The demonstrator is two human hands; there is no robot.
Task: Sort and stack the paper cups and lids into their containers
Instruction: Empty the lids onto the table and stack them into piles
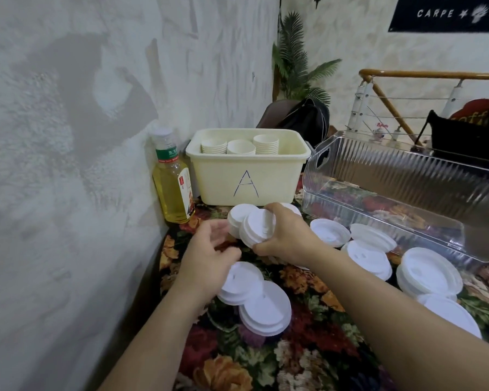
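1. A counter point(308, 348) draped in a dark floral cloth fills the lower frame, set against a rough white plaster wall point(68, 136) on the left.
2. A clear ribbed plastic bin point(407, 176) lies at right centre.
3. A cream plastic tub marked "A" point(247, 170) stands at upper centre, holding three stacks of white paper cups point(239, 144).
4. A bottle of yellow liquid point(172, 179) stands just left of the tub.
5. Loose white plastic lids point(266, 309) lie scattered across the lower centre and right.
6. The right hand point(287, 234) grips a small stack of white lids point(256, 227) at centre frame.
7. The left hand point(209, 255), fingers loosely curled and holding nothing, hovers just left of that stack.
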